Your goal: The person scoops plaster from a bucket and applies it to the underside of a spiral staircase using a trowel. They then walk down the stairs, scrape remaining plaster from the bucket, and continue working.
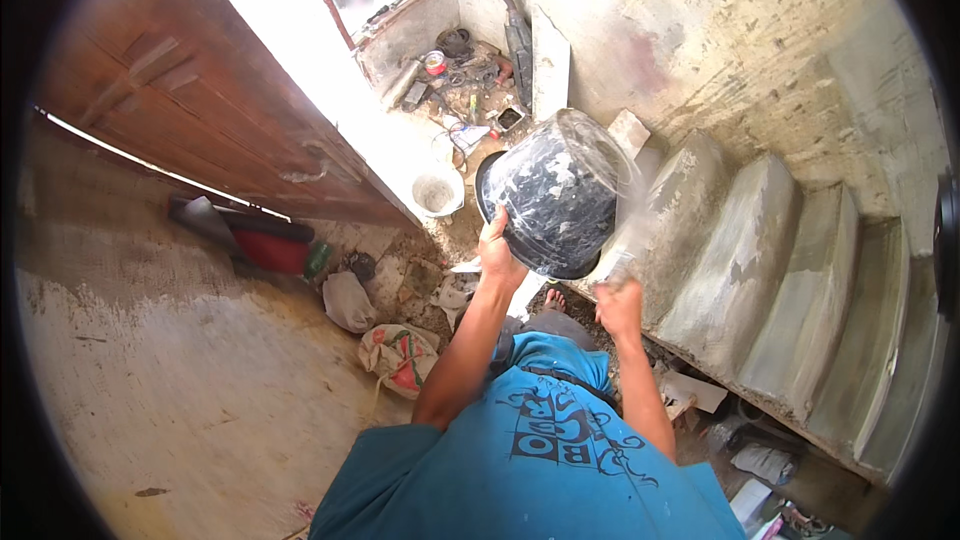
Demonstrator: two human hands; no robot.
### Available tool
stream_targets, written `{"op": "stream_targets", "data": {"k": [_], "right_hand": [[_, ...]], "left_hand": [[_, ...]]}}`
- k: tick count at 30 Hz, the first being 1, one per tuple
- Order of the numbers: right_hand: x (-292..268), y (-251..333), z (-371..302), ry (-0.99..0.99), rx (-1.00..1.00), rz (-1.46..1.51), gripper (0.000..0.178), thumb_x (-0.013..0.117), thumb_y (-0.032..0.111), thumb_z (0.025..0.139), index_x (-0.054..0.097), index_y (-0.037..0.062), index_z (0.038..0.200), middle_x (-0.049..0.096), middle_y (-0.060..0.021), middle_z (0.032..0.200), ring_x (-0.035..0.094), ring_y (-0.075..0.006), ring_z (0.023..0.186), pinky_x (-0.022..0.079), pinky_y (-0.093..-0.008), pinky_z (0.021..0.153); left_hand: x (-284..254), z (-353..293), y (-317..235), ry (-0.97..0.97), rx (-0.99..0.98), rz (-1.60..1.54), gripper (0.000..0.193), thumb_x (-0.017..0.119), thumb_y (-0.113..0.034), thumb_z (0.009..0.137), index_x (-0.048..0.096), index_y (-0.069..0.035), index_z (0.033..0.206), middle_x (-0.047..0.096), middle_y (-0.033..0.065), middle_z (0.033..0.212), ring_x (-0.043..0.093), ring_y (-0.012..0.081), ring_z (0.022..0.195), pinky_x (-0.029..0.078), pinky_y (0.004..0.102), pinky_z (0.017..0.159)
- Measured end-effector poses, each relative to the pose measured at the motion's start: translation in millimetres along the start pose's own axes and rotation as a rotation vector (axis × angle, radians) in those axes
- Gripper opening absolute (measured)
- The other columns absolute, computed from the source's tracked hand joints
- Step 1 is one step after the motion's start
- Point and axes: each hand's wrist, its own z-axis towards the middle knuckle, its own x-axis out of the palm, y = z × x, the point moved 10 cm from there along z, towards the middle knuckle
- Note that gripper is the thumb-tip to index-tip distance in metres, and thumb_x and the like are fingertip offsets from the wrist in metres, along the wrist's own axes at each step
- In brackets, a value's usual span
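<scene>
A black bucket (555, 190), streaked and splashed with pale dried mortar, is tipped on its side in front of me. My left hand (498, 248) grips its rim, the thumb lying up over the outside. My right hand (620, 308) is closed just right of the bucket's lower edge. Something pale and smeared by motion rises from that fist along the bucket's side; its kind does not show. The bucket's inside is turned away from view.
Concrete stairs (740, 270) climb on the right. A small white bucket (437, 192) stands beyond my left hand, near the brown wooden door (200, 90). Tools and debris (465, 80) lie in the far corner. Sacks (400, 355) rest on the floor at left.
</scene>
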Motion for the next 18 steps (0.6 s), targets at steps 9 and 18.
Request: {"op": "stream_targets", "data": {"k": [9,18], "right_hand": [[23.1,-12.7,-0.9,0.12,0.087,0.014,0.019,0.071,0.003,0.091,0.052,0.0048,0.094,0.054,-0.003,0.066,0.053,-0.0123,0.045,0.045,-0.0302,0.039],[30.3,-13.9,-4.7,0.194,0.096,0.027,0.017,0.072,0.003,0.091,0.056,0.0012,0.097,0.058,-0.0031,0.068,0.055,-0.0089,0.049,0.044,-0.0271,0.041]], "left_hand": [[-1.2,-0.6,-12.4,0.038,0.1,0.081,0.038,0.056,-0.028,0.109,0.057,-0.004,0.139,0.069,0.0131,0.131,0.069,0.0318,0.115,0.056,0.0517,0.1],[0.4,0.1,-12.8,0.039,0.095,0.063,0.036,0.055,-0.024,0.11,0.055,-0.003,0.139,0.068,0.0125,0.13,0.07,0.0295,0.112,0.057,0.0492,0.097]]}}
